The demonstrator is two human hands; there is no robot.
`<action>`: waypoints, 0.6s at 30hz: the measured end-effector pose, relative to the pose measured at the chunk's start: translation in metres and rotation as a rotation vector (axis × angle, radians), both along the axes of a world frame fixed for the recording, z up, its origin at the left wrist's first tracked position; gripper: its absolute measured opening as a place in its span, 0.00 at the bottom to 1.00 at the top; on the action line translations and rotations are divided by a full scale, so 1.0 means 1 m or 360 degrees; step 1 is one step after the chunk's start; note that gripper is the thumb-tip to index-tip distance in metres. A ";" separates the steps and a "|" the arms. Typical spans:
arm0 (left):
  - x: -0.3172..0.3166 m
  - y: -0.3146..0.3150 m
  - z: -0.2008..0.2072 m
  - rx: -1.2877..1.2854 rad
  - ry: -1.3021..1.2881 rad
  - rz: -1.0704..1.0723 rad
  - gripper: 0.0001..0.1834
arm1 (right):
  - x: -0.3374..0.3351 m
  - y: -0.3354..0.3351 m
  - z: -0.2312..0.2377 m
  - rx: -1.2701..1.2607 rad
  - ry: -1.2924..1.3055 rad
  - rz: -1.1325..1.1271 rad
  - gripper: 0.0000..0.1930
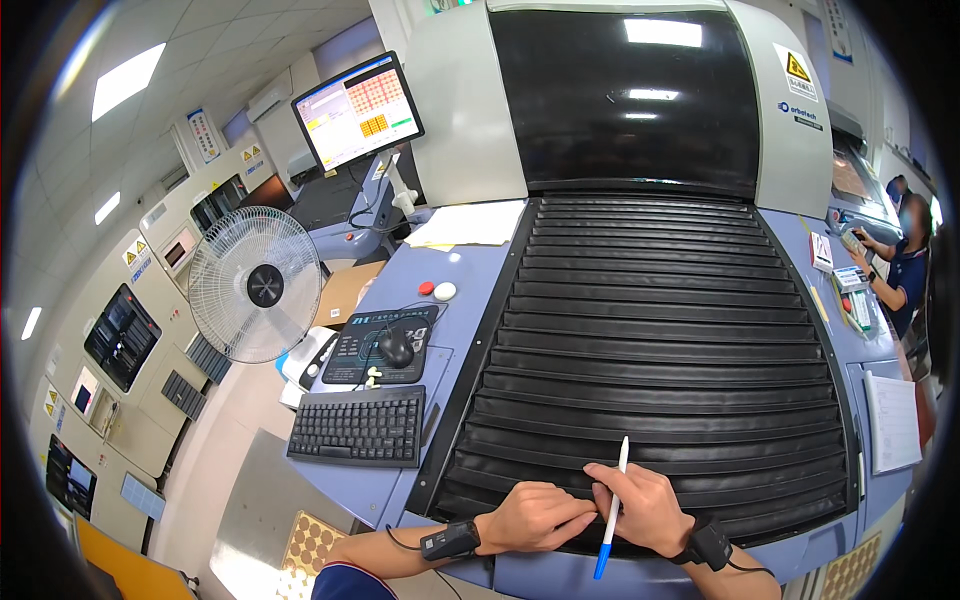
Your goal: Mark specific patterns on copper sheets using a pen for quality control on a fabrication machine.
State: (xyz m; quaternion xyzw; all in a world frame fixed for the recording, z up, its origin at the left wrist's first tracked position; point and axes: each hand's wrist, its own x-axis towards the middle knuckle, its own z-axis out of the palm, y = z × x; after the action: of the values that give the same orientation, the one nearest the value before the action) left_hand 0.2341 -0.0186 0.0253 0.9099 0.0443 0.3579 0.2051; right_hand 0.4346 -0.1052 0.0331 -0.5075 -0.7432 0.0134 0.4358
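Observation:
My right hand [648, 508] is closed around a slim white pen [610, 540] with a blue end. The pen's blue end points down toward me, and its white end sticks up past my thumb. Beside it, my left hand [538, 516] is loosely curled, with its fingertips against the right hand; nothing shows in it, though its palm is hidden. Both hands are at the near edge of a black ribbed bellows cover [650, 345] on a machine. Each wrist wears a black strapped device, the left one [450, 541] with a cable.
Left of the cover are a black keyboard [358, 427], a mouse [396, 347], red and white buttons and papers [468, 224]. A monitor [360, 110] and a fan [262, 285] stand beyond. On the right are a notepad [893, 422] and a co-worker [905, 265].

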 end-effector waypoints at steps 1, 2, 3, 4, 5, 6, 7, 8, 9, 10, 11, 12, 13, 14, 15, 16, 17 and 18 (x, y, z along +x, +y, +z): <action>0.000 0.000 0.000 0.0004 -0.0012 -0.0001 0.05 | 0.000 0.000 0.000 0.0000 -0.0001 -0.0001 0.20; 0.000 0.000 0.000 0.0003 -0.0018 -0.0002 0.05 | 0.000 0.000 0.000 0.0000 -0.0002 -0.0002 0.20; 0.001 0.000 0.000 -0.0004 -0.0019 -0.0003 0.05 | 0.000 0.000 0.000 0.0006 -0.0002 -0.0005 0.20; 0.001 0.000 0.000 0.0000 -0.0029 -0.0004 0.04 | 0.000 0.000 0.000 0.0011 -0.0002 -0.0006 0.20; 0.001 0.000 -0.001 -0.0002 -0.0035 -0.0006 0.04 | 0.000 0.000 -0.001 0.0016 -0.0003 -0.0007 0.20; 0.001 0.000 -0.001 -0.0004 -0.0040 -0.0006 0.04 | 0.000 0.000 -0.001 0.0015 -0.0003 -0.0008 0.20; 0.001 0.000 -0.001 -0.0009 -0.0043 -0.0009 0.04 | 0.000 0.000 -0.001 0.0013 -0.0003 -0.0009 0.20; 0.001 0.000 -0.001 -0.0015 -0.0046 -0.0010 0.04 | 0.000 0.000 -0.002 0.0000 0.0000 -0.0009 0.20; 0.001 0.000 -0.001 -0.0019 -0.0049 -0.0011 0.04 | 0.000 0.000 -0.002 0.0012 -0.0005 -0.0011 0.20; 0.001 0.000 -0.002 -0.0009 -0.0049 -0.0010 0.04 | 0.000 0.000 -0.002 0.0012 -0.0007 -0.0012 0.20; 0.001 0.000 -0.002 -0.0001 -0.0048 -0.0008 0.04 | 0.000 0.000 -0.002 0.0011 -0.0008 -0.0013 0.20; 0.001 0.000 -0.002 0.0008 -0.0048 -0.0007 0.04 | -0.001 0.001 -0.002 0.0017 -0.0003 -0.0008 0.20; 0.001 0.000 -0.002 0.0009 -0.0051 -0.0005 0.04 | -0.001 0.001 -0.002 0.0022 0.0000 -0.0004 0.20; 0.001 0.000 -0.003 0.0010 -0.0054 -0.0006 0.04 | -0.001 0.001 -0.002 0.0020 0.0005 -0.0008 0.20; 0.001 0.000 -0.003 0.0010 -0.0058 -0.0008 0.04 | -0.001 0.001 -0.001 0.0025 0.0004 0.0000 0.20; 0.001 0.000 -0.003 0.0011 -0.0060 -0.0007 0.04 | -0.001 0.001 -0.001 0.0022 0.0003 0.0003 0.21; 0.001 0.000 -0.003 0.0012 -0.0062 -0.0008 0.04 | -0.001 0.001 -0.001 0.0019 0.0003 0.0005 0.21; 0.001 0.000 -0.003 0.0006 -0.0053 -0.0008 0.04 | -0.001 0.001 0.000 0.0020 0.0002 0.0004 0.21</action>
State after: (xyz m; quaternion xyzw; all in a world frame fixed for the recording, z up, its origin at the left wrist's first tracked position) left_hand 0.2347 -0.0182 0.0218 0.9043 0.0380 0.3725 0.2049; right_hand 0.4333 -0.1043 0.0328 -0.5038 -0.7437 0.0095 0.4394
